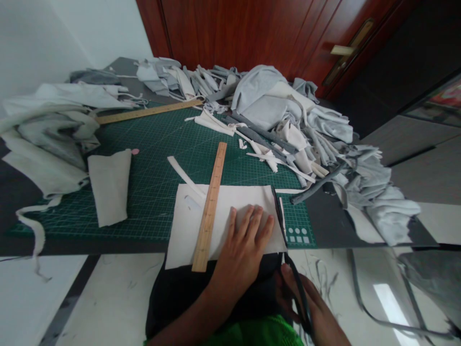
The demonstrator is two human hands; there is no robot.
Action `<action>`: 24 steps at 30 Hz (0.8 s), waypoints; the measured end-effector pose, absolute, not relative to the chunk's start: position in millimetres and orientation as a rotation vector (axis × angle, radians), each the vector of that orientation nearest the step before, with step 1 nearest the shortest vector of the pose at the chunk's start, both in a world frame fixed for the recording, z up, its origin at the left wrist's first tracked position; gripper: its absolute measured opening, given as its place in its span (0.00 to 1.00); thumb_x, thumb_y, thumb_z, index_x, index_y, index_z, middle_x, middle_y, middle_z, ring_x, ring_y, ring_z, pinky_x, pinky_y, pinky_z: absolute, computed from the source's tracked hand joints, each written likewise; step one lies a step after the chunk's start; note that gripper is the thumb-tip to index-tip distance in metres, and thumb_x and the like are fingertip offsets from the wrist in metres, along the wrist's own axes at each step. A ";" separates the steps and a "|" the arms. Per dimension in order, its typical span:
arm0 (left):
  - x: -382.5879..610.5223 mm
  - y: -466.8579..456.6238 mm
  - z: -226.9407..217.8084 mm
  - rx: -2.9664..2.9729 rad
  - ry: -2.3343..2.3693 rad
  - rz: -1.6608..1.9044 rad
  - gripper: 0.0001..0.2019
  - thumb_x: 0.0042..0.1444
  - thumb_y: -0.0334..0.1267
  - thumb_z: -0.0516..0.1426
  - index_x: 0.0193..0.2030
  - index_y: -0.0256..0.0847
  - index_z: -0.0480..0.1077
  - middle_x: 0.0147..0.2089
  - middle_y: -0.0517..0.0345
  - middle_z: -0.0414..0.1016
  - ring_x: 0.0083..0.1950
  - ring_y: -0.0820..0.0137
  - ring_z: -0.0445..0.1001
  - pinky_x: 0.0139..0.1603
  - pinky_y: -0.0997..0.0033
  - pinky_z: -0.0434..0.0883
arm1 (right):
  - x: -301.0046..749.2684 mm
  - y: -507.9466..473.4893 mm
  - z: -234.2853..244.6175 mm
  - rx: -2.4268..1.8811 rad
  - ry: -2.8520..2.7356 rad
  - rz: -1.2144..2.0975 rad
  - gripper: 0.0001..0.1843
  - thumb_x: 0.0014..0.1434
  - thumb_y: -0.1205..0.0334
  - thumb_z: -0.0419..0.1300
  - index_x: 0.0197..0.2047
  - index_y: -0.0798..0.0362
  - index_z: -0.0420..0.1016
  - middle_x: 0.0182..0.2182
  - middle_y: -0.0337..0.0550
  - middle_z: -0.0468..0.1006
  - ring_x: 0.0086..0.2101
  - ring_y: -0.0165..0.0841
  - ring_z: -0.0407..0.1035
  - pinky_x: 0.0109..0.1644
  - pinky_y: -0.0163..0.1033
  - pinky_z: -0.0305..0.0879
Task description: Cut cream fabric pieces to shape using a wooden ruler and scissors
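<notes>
A cream piece of fabric lies over the front edge of the green cutting mat. On it my left hand rests flat with the fingers spread, pressing on the cloth. At the fabric's lower right corner my right hand is closed around the black handles of scissors; the blades are mostly hidden near the cloth's edge. A wooden ruler lies across the fabric, left of my left hand. A small white flat piece and a narrow cream strip lie beside the ruler.
The green cutting mat covers much of the dark table. A second wooden ruler lies at the back left. Grey and cream fabric scraps pile along the back and right. A folded cream piece is on the left. Cut strips litter the floor.
</notes>
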State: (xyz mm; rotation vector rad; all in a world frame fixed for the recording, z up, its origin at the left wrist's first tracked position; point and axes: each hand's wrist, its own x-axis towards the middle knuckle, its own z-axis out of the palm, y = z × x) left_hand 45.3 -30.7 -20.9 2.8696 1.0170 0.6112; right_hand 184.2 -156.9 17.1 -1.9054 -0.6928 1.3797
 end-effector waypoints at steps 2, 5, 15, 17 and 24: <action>45.4 -30.4 -21.0 2.869 1.014 0.609 0.26 0.71 0.34 0.48 0.75 0.40 0.57 0.75 0.44 0.60 0.77 0.50 0.56 0.75 0.36 0.53 | 182.2 -157.3 15.9 -1.877 -0.720 1.391 0.33 0.56 0.25 0.59 0.37 0.49 0.78 0.24 0.41 0.72 0.27 0.36 0.68 0.29 0.39 0.68; 45.2 -30.3 -19.7 2.871 1.014 0.596 0.26 0.71 0.34 0.48 0.74 0.40 0.58 0.75 0.43 0.61 0.76 0.51 0.56 0.75 0.36 0.53 | 180.7 -160.0 14.0 -1.891 -0.717 1.353 0.33 0.53 0.24 0.62 0.39 0.48 0.79 0.29 0.44 0.76 0.31 0.39 0.71 0.32 0.40 0.71; 44.8 -30.4 -17.9 2.861 1.010 0.557 0.28 0.69 0.33 0.50 0.75 0.41 0.56 0.76 0.44 0.58 0.78 0.50 0.54 0.76 0.35 0.52 | 184.4 -175.4 -3.3 -1.956 -0.903 1.110 0.32 0.51 0.28 0.67 0.47 0.44 0.82 0.42 0.49 0.81 0.48 0.50 0.73 0.51 0.50 0.75; 44.8 -30.4 -17.7 2.861 1.011 0.555 0.28 0.69 0.32 0.49 0.75 0.41 0.56 0.76 0.45 0.58 0.77 0.50 0.54 0.76 0.35 0.52 | 183.8 -178.4 -8.3 -1.981 -0.937 1.066 0.32 0.50 0.28 0.67 0.48 0.43 0.82 0.44 0.50 0.81 0.51 0.53 0.72 0.59 0.55 0.70; 44.8 -30.1 -16.2 2.842 0.997 0.554 0.28 0.68 0.30 0.49 0.74 0.41 0.57 0.75 0.44 0.59 0.77 0.50 0.54 0.76 0.34 0.52 | 182.4 -186.5 -20.9 -2.023 -0.993 0.938 0.36 0.54 0.26 0.63 0.54 0.44 0.82 0.48 0.51 0.81 0.50 0.52 0.72 0.63 0.59 0.65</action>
